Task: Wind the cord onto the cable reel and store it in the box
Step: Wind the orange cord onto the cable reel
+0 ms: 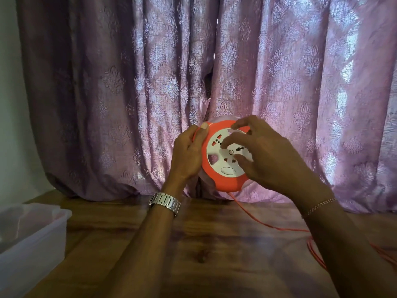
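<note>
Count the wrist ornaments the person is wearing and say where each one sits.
2. A metal watch is on the left wrist, below the left hand; a thin bracelet is on the right wrist. None else shows.

One cable reel [223, 155], one orange cord [268, 224], one clear box [43, 229], two hands, one wristwatch [165, 203], one bracelet [320, 206].

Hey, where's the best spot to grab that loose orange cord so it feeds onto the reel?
Probably grip the cord on the short stretch just below the reel, coming from the right. It hangs free there above the table, so fingers can close round it, and the left hand already holds the reel's left rim. Further right it lies flat on the wood.
</note>
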